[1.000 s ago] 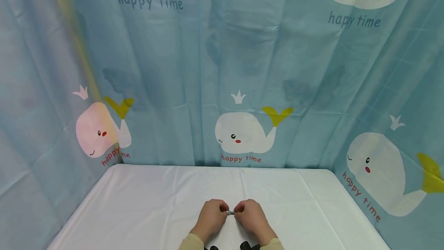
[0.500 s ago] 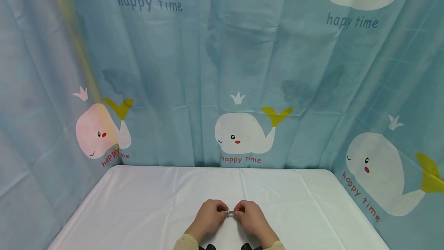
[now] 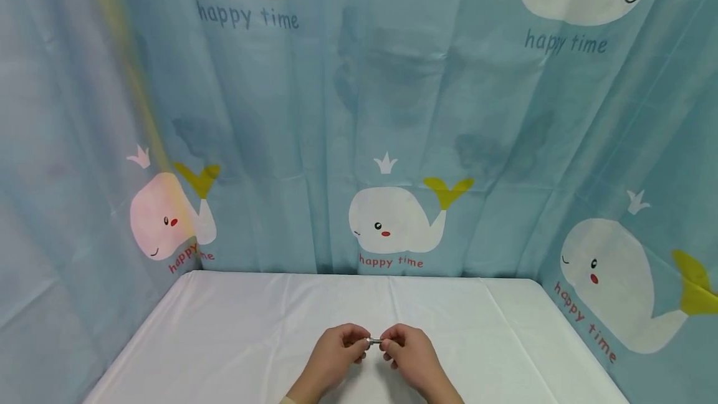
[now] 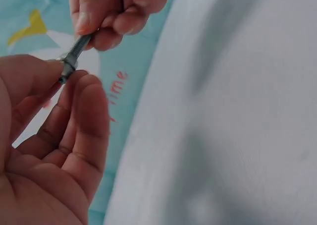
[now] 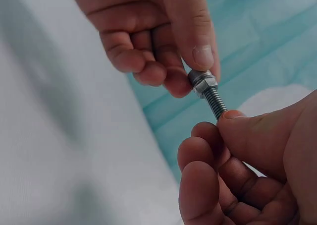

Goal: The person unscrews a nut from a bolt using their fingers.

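Note:
A small silvery threaded bolt (image 5: pixel 215 103) lies between my two hands, roughly level in the head view. Near its head end sits a hex nut (image 5: pixel 205 86). My left hand (image 3: pixel 335 355) pinches that head end between thumb and fingers. The right hand (image 3: pixel 414 355) pinches the far end of the threaded shank, hiding its tip. Between the two grips a short stretch of thread and the nut show. In the left wrist view the bolt (image 4: pixel 74 54) runs slantwise from one hand's fingertips to the other's.
Under the hands spreads a white cloth-covered table (image 3: pixel 252 329), with the hands' soft shadows on it. A blue curtain (image 3: pixel 269 111) printed with whales and lettering hangs behind the table and along both sides.
Both hands have turned, so thumbs and lower fingers show more; the bolt stays between them. The black wrist gear at the bottom has left the head view, which has tilted slightly.

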A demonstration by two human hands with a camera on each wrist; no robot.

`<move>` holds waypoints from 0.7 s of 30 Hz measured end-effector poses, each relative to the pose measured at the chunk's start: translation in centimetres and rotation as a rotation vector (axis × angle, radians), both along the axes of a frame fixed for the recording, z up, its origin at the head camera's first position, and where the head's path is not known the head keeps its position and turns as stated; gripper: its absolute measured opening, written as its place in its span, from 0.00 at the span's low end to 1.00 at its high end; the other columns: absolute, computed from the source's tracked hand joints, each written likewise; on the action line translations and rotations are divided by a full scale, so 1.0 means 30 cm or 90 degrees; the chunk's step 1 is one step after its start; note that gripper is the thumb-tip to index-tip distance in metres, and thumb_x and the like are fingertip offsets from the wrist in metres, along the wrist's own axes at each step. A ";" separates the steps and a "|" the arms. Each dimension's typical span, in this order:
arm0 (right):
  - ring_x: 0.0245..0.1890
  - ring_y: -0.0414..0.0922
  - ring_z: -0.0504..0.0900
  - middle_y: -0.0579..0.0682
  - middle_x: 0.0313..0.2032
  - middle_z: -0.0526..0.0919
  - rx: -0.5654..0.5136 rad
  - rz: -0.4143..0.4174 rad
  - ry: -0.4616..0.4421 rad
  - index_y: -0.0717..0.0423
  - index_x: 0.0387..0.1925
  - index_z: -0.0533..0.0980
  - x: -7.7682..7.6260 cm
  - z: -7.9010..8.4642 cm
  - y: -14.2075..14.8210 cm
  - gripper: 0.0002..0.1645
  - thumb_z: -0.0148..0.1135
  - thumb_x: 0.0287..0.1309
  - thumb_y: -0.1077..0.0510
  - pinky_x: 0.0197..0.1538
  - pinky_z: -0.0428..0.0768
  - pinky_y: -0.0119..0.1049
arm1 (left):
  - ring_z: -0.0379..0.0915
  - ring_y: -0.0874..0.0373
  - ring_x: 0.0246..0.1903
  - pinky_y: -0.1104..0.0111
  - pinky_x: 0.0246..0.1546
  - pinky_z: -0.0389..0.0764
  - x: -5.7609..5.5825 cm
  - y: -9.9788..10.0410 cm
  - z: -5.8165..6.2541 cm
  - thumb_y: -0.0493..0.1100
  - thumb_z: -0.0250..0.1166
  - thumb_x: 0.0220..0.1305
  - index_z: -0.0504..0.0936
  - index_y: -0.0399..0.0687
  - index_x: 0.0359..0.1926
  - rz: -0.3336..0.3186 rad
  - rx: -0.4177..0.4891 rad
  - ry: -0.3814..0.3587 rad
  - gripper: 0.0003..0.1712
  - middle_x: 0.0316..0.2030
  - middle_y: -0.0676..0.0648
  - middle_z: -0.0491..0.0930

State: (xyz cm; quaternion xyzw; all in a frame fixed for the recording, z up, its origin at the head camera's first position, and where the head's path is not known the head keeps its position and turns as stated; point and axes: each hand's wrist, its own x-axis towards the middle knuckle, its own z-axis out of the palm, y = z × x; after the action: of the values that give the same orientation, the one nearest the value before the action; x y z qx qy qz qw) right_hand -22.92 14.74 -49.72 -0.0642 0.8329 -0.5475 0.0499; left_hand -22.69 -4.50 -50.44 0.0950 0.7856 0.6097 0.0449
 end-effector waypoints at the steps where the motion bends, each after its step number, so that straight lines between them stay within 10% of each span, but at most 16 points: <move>1: 0.26 0.49 0.80 0.52 0.29 0.83 -0.008 0.002 -0.004 0.57 0.34 0.80 0.008 0.011 0.000 0.03 0.63 0.65 0.64 0.27 0.81 0.40 | 0.79 0.55 0.28 0.60 0.30 0.82 0.011 -0.001 0.009 0.38 0.68 0.65 0.85 0.45 0.39 0.001 0.010 0.001 0.03 0.32 0.48 0.83; 21: 0.31 0.50 0.82 0.50 0.31 0.83 -0.099 0.024 0.013 0.58 0.39 0.80 0.141 0.201 -0.011 0.08 0.65 0.65 0.57 0.31 0.83 0.40 | 0.81 0.59 0.31 0.69 0.31 0.82 0.165 -0.012 0.173 0.46 0.68 0.67 0.86 0.44 0.44 0.050 0.015 0.120 0.11 0.34 0.54 0.84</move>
State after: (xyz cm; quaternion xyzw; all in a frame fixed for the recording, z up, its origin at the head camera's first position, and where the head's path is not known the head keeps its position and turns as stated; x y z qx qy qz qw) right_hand -18.70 14.41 -43.68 -0.0893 0.7869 -0.6088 0.0466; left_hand -17.72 -4.88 -45.26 0.1216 0.7825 0.6083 -0.0543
